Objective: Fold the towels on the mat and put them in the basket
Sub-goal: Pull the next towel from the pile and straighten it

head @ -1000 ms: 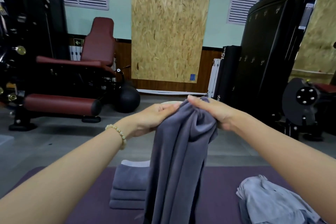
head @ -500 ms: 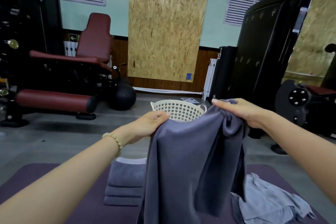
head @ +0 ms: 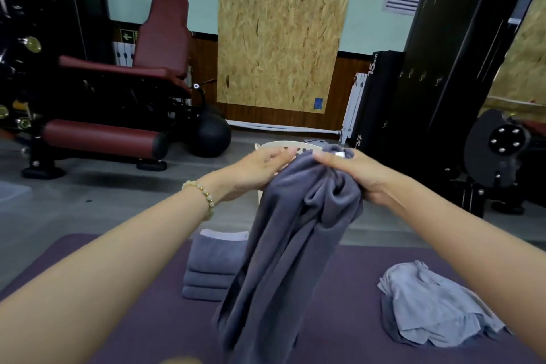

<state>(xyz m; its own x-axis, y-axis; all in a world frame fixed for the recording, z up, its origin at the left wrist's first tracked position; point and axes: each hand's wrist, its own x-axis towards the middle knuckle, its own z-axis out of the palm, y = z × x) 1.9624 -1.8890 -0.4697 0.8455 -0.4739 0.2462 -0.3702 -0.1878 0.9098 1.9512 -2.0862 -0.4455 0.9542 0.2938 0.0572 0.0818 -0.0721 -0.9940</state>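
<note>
- The fingers [head: 326, 160] of our right hand [head: 359, 179] curl round the bunched top of the dark grey towel [head: 289, 245].
- The fingers [head: 280, 155] of our left hand [head: 257, 171] pinch the same top edge just beside them.
- With our hands close together, the towel hangs gathered in long pleats over the purple mat [head: 118, 289]. Its lower end runs out of view.
- We judge this towel's fold is only starting.
- Next, our hands need to part along the top edge to spread the cloth, then lay it flat.
- A folded stack [head: 212, 269] sits to the left, a crumpled pale towel [head: 428, 313] near right, and the basket [head: 276, 145] just beyond our hands.
</note>
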